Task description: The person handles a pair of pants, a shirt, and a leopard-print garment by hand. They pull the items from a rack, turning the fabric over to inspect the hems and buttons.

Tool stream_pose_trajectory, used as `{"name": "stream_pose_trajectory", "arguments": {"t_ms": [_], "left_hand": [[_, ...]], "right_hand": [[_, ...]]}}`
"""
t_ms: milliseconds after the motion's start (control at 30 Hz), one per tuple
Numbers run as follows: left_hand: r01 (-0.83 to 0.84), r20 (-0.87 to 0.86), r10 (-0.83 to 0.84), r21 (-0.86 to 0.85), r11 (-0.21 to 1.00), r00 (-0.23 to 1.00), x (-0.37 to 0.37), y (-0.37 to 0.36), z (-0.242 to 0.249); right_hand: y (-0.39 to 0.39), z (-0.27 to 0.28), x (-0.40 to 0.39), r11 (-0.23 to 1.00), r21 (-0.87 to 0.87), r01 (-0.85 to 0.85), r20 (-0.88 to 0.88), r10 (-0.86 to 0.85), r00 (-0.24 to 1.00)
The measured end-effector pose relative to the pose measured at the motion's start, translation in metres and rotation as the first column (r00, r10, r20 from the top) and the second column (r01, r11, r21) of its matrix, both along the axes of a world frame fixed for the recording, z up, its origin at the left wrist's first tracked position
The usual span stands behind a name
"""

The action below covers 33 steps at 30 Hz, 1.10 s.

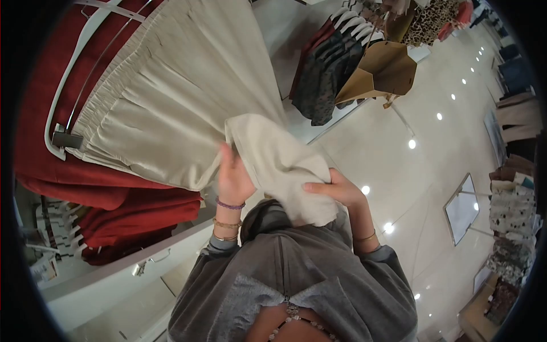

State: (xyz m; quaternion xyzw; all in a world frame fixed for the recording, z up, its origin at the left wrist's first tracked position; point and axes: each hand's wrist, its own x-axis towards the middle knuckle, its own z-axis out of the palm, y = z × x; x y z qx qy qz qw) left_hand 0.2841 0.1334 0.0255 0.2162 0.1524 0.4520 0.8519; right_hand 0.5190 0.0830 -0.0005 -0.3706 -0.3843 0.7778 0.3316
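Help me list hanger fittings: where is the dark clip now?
In the head view, the dark clip is at the left, near the end of the white hanger, beside the gathered waistband of the pale garment.

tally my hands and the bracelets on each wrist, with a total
Hands: 2, left hand and right hand, the right gripping pale cloth
Left-wrist bracelets: 3, purple bracelet, tan bracelet, thin metallic bracelet
Right-wrist bracelets: 1, slim bracelet
Total: 6

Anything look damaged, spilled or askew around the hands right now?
Nothing looks spilled or damaged. The pale cloth is bunched and folded between the left hand and right hand, likely just from being handled.
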Motion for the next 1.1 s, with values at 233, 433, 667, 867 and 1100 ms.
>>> {"name": "stream_pose_trajectory", "arguments": {"t_ms": [233,433,667,867,1100], "left_hand": [[0.233,-0.847,-0.040,0.100,0.967,0.530,-0.011,-0.004,0.002],[-0.292,-0.695,0.267,0.086,0.953,0.668,-0.038,0.004,-0.018],[-0.251,-0.864,0.267,0.171,0.953,0.426,-0.034,0.002,-0.021],[0.097,-0.720,0.645,0.683,0.724,0.257,0.025,-0.030,-0.021],[0.303,-0.761,0.336,0.561,0.771,0.555,0.103,-0.062,0.001]], "right_hand": [[0.009,0.018,-0.049,0.981,-0.001,0.193,-0.159,-0.191,0.969],[0.014,0.021,-0.065,0.969,0.235,0.069,0.061,-0.086,0.994],[0.011,0.034,-0.023,0.958,0.216,0.191,0.238,-0.241,0.941],[-0.008,0.043,0.010,0.940,0.255,0.229,0.140,-0.270,0.953],[-0.045,0.039,0.049,0.889,0.307,0.339,0.056,-0.372,0.927]]}}
